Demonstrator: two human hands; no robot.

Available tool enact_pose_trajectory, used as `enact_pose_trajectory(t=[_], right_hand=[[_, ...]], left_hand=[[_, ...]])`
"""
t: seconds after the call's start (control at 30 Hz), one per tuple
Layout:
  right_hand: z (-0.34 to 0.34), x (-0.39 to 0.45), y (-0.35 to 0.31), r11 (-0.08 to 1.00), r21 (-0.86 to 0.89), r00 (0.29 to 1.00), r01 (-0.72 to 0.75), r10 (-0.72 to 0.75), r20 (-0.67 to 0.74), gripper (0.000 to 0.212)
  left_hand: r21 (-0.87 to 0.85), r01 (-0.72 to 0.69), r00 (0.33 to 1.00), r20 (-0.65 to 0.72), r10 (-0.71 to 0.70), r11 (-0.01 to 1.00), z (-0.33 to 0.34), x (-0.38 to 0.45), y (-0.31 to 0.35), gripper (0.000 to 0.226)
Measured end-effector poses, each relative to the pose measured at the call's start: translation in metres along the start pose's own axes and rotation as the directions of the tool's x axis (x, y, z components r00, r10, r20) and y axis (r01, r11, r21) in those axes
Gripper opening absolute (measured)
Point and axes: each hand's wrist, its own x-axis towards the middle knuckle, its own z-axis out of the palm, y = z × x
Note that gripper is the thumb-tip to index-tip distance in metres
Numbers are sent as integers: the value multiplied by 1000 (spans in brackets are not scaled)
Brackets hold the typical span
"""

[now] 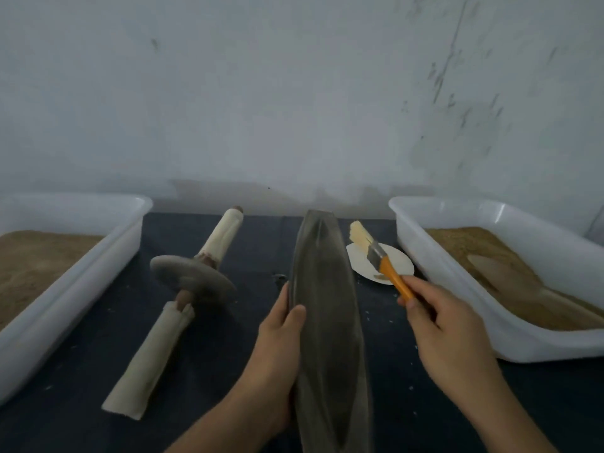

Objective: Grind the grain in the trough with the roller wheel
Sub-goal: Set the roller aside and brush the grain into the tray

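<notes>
— Item one, the trough?

— Long grey boat-shaped trough, lying lengthwise at the middle of the dark worktop, from the near edge toward the far edge. Its hollow looks bare; whether any grain lies in it I cannot tell.

— Left hand?

— Left hand grips the trough's left rim, thumb curled over the lip into the hollow, fingers hidden on the outer side.

— Right hand?

— Right hand is closed round the orange handle of a paintbrush, just right of the trough. The pale bristles point toward the far edge, above a small white paper plate that lies beside the trough.

— Roller wheel?

— Roller wheel: a grey disc on a wooden axle, both handle ends wrapped in pale cloth. It lies on the worktop left of the trough, apart from it, untouched by either hand.

— Containers?

— Two white plastic tubs. Left tub at the left edge holds brown meal. Right tub at the right edge holds brown grain with a scoop-like shape half buried in it.
</notes>
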Motion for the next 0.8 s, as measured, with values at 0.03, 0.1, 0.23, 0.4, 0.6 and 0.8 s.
enact_pose_trajectory(t=[0.03, 0.1, 0.23, 0.4, 0.6, 0.8], right_hand=[[4, -3, 3, 1000, -19, 1000, -3, 2, -6, 36], [11, -6, 9, 997, -71, 1000, -4, 4, -12, 41], [23, -9, 24, 983, -174, 998, -60, 63, 15, 40], [35, -13, 37, 926, -356, 984, -124, 162, 79, 23], [42, 12, 46, 869, -469, 977, -158, 207, 54, 9], [53, 37, 52, 796, -555, 933, -242, 347, 91, 28]], left_hand=[[3, 8, 1000, 0, -8, 1000, 1, 3, -6, 45], [6, 7, 1000, 2, -7, 1000, 2, 7, -14, 43], [20, 35, 999, -8, -35, 999, -1, 10, -17, 41], [49, 53, 999, 0, -53, 997, -10, 18, -14, 39], [158, 3, 998, -68, 8, 987, -2, 18, -18, 31], [175, -61, 986, -143, 86, 983, -1, 11, -16, 31]])
